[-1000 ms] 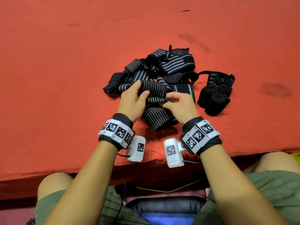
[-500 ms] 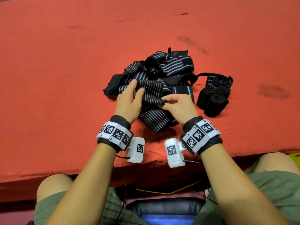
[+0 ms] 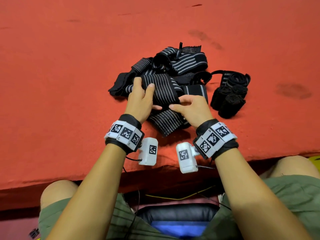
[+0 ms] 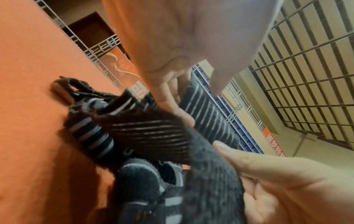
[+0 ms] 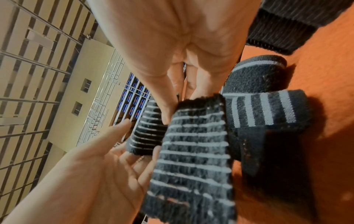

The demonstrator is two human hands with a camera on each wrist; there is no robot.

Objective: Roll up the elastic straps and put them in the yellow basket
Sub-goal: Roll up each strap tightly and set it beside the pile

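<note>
A loose pile of black elastic straps (image 3: pixel 180 63) with grey stripes lies mid-table. Both hands hold one striped strap (image 3: pixel 162 90) at the pile's near side, and its free end (image 3: pixel 166 123) lies on the cloth toward me. My left hand (image 3: pixel 147 96) grips the strap's folded part, fingers over the top and thumb underneath. My right hand (image 3: pixel 176 103) pinches the strap's edge beside the left thumb. The left wrist view shows the strap (image 4: pixel 149 133) draped between both hands. In the right wrist view the right thumb (image 5: pixel 162 106) presses on the strap (image 5: pixel 191 151).
Several rolled black straps (image 3: pixel 228 96) sit in a cluster right of the pile. The red cloth table (image 3: pixel 69 84) spreads wide to the left and far side; its near edge runs just behind my wrists. A yellow sliver (image 3: pixel 315 159) shows at the right edge below the table.
Both hands keep their hold on the same strap. The left fingers have slid further over its fold, and the two thumbs have drawn closer together.
</note>
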